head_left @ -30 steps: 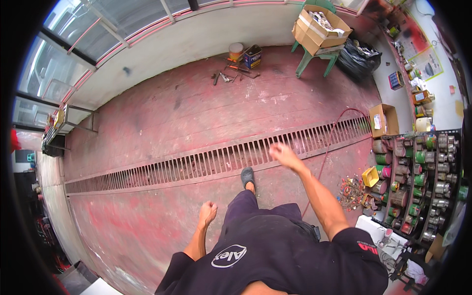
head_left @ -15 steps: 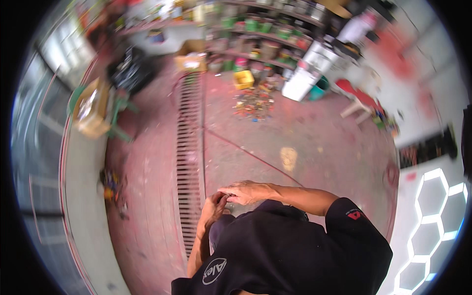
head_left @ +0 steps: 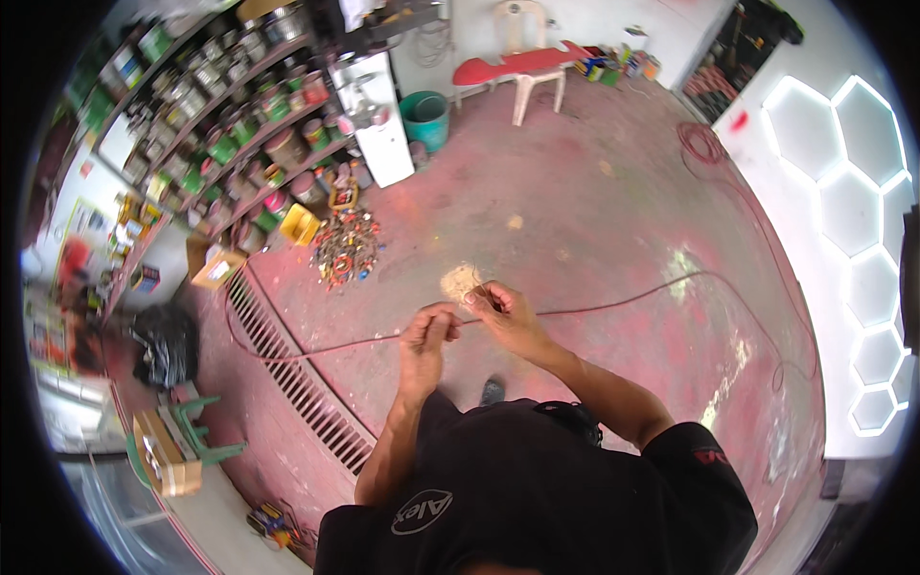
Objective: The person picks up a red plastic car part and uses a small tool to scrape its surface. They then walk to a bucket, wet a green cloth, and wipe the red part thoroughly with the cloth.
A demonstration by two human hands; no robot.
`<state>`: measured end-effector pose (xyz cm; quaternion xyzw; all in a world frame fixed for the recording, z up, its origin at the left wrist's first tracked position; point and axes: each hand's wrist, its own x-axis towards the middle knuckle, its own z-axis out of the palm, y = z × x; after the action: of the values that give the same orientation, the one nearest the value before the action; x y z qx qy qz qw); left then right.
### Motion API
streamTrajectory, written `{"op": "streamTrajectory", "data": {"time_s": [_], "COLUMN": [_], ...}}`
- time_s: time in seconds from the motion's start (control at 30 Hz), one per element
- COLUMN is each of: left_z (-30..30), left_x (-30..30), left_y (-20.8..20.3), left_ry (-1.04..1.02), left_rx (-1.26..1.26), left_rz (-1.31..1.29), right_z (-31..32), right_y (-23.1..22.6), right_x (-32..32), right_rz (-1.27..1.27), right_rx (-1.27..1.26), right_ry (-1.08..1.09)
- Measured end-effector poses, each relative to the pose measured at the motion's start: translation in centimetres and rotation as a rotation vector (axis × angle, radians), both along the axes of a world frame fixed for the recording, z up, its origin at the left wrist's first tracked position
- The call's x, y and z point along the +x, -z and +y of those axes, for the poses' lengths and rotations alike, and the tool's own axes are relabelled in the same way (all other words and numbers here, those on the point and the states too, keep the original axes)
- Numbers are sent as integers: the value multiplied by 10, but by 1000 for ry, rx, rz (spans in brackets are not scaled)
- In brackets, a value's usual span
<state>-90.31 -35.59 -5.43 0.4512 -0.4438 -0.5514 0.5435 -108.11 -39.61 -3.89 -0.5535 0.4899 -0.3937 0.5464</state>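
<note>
Both of my hands are raised in front of my dark shirt, a short gap apart, above the floor. My left hand (head_left: 429, 335) is closed, its fingers curled with the fingertips toward the right hand; what it grips, if anything, is too small to make out. My right hand (head_left: 510, 314) pinches between thumb and fingers. A thin dark strand seems to stick up from that pinch, but its kind is unclear. Beneath the hands a red hose (head_left: 613, 305) runs across the floor, touched by neither. A pale patch (head_left: 460, 281) marks the floor just beyond my fingertips.
A slotted floor drain (head_left: 297, 369) runs at left. Paint-can shelves (head_left: 254, 144), a yellow bin (head_left: 300, 225) and scattered small parts (head_left: 347, 249) lie far left. Beyond are a teal bucket (head_left: 425, 122) and a white chair (head_left: 525, 91) bearing a red panel (head_left: 517, 63). Hexagon lights (head_left: 848, 211) line the right wall.
My view has swung to the right, bringing the coiled hose and hexagon lights further in. My hands were together and now are apart, the right one raised higher.
</note>
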Motion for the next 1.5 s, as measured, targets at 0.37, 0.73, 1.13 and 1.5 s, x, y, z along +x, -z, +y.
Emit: {"op": "streamTrajectory", "data": {"time_s": [0.37, 0.73, 1.13, 1.5], "left_z": [-207, -461, -686, -879], "left_x": [-177, -247, -339, -447], "left_y": [2, -18, -5, 4], "left_ry": [446, 450, 712, 670], "left_rx": [-53, -235, -141, 85], "left_rz": [23, -242, -354, -313], "right_z": [-140, -370, -589, -812], "right_y": [-7, -46, -23, -30], "right_x": [-138, -241, -361, -500], "right_rz": [-117, 176, 478, 576], "right_rx": [-45, -65, -356, -330], "right_ry": [452, 379, 212, 185]}}
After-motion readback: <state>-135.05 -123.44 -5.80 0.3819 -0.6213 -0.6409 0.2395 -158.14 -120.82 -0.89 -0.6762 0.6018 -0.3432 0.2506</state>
